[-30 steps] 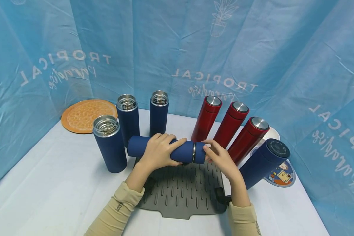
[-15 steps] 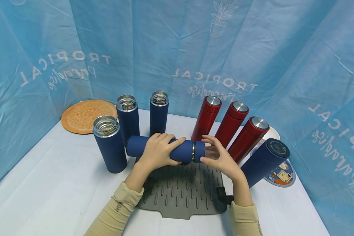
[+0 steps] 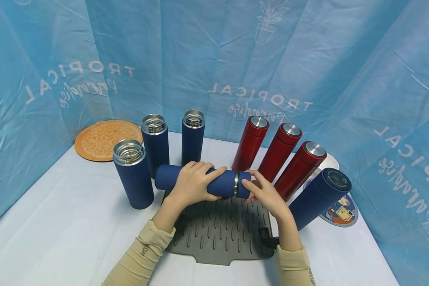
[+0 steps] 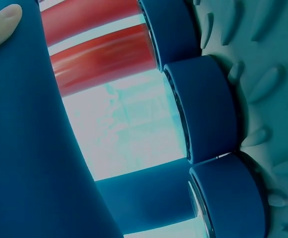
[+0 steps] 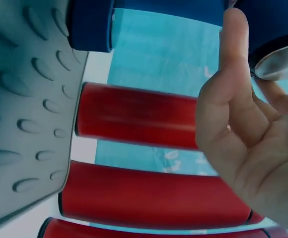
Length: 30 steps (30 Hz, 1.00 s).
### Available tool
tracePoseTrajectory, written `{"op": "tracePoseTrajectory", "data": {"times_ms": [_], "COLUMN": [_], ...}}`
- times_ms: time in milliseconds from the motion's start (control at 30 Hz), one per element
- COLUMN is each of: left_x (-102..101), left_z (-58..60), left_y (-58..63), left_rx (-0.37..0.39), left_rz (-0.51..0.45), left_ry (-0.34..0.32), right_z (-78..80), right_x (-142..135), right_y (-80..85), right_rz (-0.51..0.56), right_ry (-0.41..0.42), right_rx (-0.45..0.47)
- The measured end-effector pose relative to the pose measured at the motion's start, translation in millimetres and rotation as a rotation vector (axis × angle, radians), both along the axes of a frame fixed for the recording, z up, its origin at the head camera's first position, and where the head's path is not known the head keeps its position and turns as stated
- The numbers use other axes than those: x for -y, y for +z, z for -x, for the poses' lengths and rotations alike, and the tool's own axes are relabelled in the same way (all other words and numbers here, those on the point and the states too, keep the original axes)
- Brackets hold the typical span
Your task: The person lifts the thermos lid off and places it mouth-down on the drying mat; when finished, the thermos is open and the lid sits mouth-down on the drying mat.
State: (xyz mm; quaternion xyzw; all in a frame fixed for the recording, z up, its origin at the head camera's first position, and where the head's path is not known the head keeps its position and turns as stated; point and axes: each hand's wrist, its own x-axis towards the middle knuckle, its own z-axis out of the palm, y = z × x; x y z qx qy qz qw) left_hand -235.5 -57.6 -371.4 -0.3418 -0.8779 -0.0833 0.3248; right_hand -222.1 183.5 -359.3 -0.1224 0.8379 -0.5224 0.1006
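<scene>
My left hand [image 3: 196,182] grips the body of a blue thermos [image 3: 166,177], which lies sideways above a grey ridged mat [image 3: 214,238]. On the thermos's right end sits a blue cap [image 3: 244,184] beyond a shiny metal ring. My right hand [image 3: 266,194] pinches that cap, with the thumb [image 5: 235,34] against its side in the right wrist view and a metal disc [image 5: 283,62] showing on the cap's end. Behind the held thermos, in the left wrist view, loose blue caps [image 4: 203,109] stand in a row on the mat.
Three uncapped blue thermoses [image 3: 134,178] stand at left, beside an orange round mat [image 3: 105,141]. Three red thermoses [image 3: 279,153] and a capped blue one [image 3: 316,198] stand at right. Behind these are a white bowl [image 3: 330,163] and a patterned round mat [image 3: 344,214].
Half a second ago the right fingers were spread wider at the cap's end; now they have closed farther over it. The left hand and thermos have shifted very slightly right.
</scene>
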Motion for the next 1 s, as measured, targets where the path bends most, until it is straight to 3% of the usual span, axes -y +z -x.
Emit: {"op": "tracePoseTrajectory", "data": {"times_ms": [133,267,433,533,733,833,1000], "left_x": [2,6,7,5,2,-2,-11], "left_z": [0.2,-0.6,0.9,3.8,14.7,27.2,47.8], "left_y": [2.0,5.2,14.0,26.6,47.7,47.4,30.5], "left_rx": [0.009,-0.014,-0.019,0.079,0.443,0.552,0.627], "left_rz": [-0.023,-0.066,-0.291,-0.485,-0.839,-0.899,-0.855], "left_ry": [0.011,0.016,-0.044,-0.096,-0.115,-0.119,-0.158], "right_z": [-1.4,-2.0,-0.6,0.4,2.4,2.7,3.1], "right_x": [-9,-20,-25,-24,-22,-22,-21], "right_y": [2.3,4.6,4.5,3.7,2.0,1.4,1.2], "right_rz": [0.059,0.056,-0.052,-0.103,-0.157,-0.165,-0.166], "right_ry": [0.011,-0.040,-0.110,-0.126,-0.143,-0.146,-0.145], "right_rx": [-0.056,-0.093,-0.097,-0.104,-0.128,-0.126,-0.111]}}
